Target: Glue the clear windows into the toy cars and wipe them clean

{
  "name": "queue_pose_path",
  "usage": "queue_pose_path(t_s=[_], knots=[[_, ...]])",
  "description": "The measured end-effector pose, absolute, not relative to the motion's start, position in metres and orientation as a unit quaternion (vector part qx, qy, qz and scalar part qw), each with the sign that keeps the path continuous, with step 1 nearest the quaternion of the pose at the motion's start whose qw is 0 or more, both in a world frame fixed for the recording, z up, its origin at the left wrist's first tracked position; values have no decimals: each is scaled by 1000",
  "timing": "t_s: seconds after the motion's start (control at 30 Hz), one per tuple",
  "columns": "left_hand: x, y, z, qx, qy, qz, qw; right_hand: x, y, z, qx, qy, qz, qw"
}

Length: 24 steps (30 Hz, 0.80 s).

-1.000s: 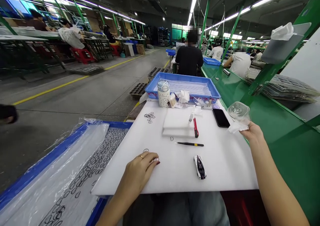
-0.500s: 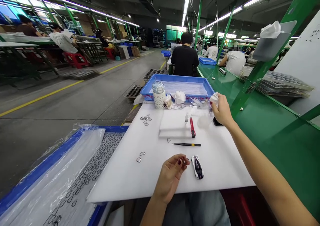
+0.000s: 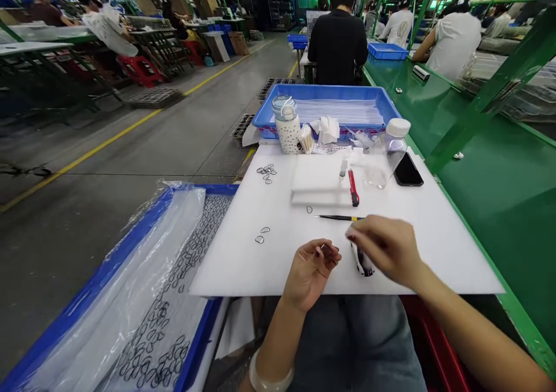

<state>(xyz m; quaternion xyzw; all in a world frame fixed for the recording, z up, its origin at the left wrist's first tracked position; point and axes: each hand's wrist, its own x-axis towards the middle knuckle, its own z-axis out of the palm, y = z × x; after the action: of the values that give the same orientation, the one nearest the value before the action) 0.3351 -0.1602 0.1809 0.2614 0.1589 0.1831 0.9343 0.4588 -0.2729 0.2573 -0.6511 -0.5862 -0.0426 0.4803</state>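
Note:
My left hand (image 3: pixel 310 273) is raised over the front edge of the white work board (image 3: pixel 234 264), fingertips pinched on a small dark-rimmed piece (image 3: pixel 325 248). Motion blurs my right hand (image 3: pixel 386 247), whose thumb and forefinger come together; whatever is between them cannot be made out. Beneath that hand lies a white and black toy car (image 3: pixel 361 262), partly covered. Black tweezers (image 3: pixel 334 218) rest just behind, their yellow-banded end close to my right fingers. Two loose dark-rimmed pieces (image 3: pixel 259 240) lie to the left, with one more (image 3: pixel 309 209) near the tweezers' tip.
Behind are a red cutter (image 3: pixel 353 188), a white-capped clear bottle (image 3: pixel 396 143), a phone (image 3: pixel 408 171), a dotted cup (image 3: pixel 288 131), cotton swabs (image 3: pixel 306 139) and a blue tray (image 3: pixel 319 92). Another blue tray (image 3: pixel 195 345) at lower left holds many dark-rimmed pieces. Co-workers sit farther off.
My right hand has left the white-capped bottle and come down and back over the toy car. My left hand keeps its pinch near the board's front edge. The view has tilted downward.

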Motion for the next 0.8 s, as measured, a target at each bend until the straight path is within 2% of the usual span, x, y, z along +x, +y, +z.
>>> queue_pose_path(t_s=[0.2, 0.33, 0.5, 0.6, 0.67, 0.8], knots=[[335, -161, 179, 290, 168, 201, 921, 429, -265, 224, -635, -620, -180, 424], [335, -161, 178, 319, 162, 212, 909, 431, -281, 236, -654, -646, -177, 352], [335, -164, 183, 375, 148, 205, 892, 453, -324, 241, -736, -513, -123, 423], [334, -173, 184, 439, 157, 200, 862, 461, -342, 228, -787, -398, -44, 469], [335, -181, 182, 577, 168, 253, 759, 461, -346, 217, -799, -357, 8, 484], [338, -197, 175, 811, 125, 395, 414, 457, -340, 201, -809, -343, 62, 473]])
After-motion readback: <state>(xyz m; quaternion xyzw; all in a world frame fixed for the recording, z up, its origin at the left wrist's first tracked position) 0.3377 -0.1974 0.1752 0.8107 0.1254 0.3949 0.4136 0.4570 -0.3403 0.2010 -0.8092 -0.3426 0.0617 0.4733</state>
